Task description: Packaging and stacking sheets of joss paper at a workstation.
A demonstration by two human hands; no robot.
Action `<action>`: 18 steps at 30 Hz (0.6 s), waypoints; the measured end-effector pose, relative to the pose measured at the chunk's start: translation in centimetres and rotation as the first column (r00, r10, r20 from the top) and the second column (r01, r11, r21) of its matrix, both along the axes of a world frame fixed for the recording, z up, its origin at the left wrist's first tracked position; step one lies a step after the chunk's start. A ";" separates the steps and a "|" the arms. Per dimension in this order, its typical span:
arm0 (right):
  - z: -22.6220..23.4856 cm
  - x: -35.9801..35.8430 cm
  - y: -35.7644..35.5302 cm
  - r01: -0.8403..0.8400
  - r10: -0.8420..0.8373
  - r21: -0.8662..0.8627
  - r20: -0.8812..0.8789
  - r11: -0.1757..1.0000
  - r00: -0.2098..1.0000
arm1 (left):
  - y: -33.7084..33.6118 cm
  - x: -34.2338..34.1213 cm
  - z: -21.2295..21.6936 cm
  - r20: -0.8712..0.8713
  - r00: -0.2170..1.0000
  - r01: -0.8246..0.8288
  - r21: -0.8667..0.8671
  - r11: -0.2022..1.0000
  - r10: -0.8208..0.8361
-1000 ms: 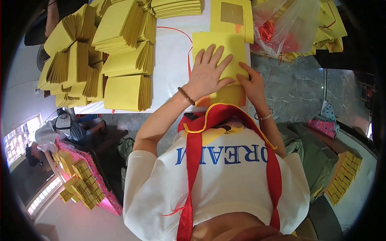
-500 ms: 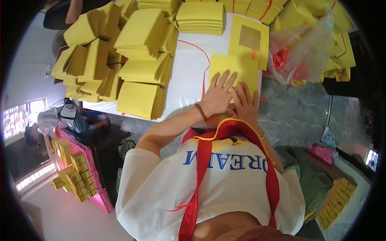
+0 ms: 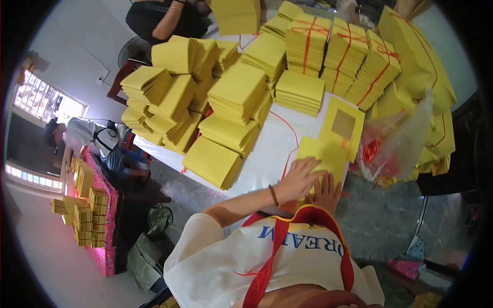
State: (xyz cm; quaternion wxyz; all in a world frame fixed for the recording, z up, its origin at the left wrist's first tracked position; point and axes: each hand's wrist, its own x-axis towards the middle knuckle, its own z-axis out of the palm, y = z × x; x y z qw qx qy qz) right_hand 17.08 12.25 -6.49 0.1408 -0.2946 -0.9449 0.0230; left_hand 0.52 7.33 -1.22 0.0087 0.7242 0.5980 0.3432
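My left hand (image 3: 299, 178) lies flat, fingers spread, on a small stack of yellow paper sheets (image 3: 325, 155) at the near edge of a white table (image 3: 267, 154). My right hand (image 3: 325, 190) rests beside it, fingers apart, pressing the same stack's near edge. A bracelet sits on my left wrist. Just beyond the stack lies a yellow sheet with a brown square (image 3: 343, 126). A red string (image 3: 289, 138) trails across the table to the left of the stack.
Many piles of yellow paper (image 3: 233, 97) cover the table, some tied with red string (image 3: 336, 56). A clear plastic bag with red contents (image 3: 395, 146) sits to the right. A person (image 3: 77, 136) works at lower left by a pink surface with yellow bundles (image 3: 87, 205). Another person (image 3: 164, 18) sits beyond the table.
The view has tilted up and left, showing more of the table and piles. My two hands stay pressed on the yellow stack, now closer together.
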 end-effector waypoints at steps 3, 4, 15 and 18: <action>0.4 -0.3 -0.1 -0.012 0.011 0.012 0.028 1.000 1.000 | -1.8 0.0 -0.3 0.006 0.999 0.049 -0.051 0.998 -0.049; 0.5 -0.2 -0.3 -0.007 0.007 0.002 0.020 1.000 1.000 | -2.4 0.1 -0.8 -0.003 0.999 0.050 -0.041 0.998 -0.050; 2.4 -0.2 -0.7 -0.001 0.001 -0.037 -0.007 0.999 1.000 | -3.3 0.7 -2.8 -0.326 0.932 0.158 -0.037 0.987 -0.161; 2.3 -0.8 -0.4 0.005 -0.006 -0.087 -0.012 0.996 1.000 | -3.1 0.6 -1.2 -0.362 0.917 0.141 -0.100 0.985 -0.168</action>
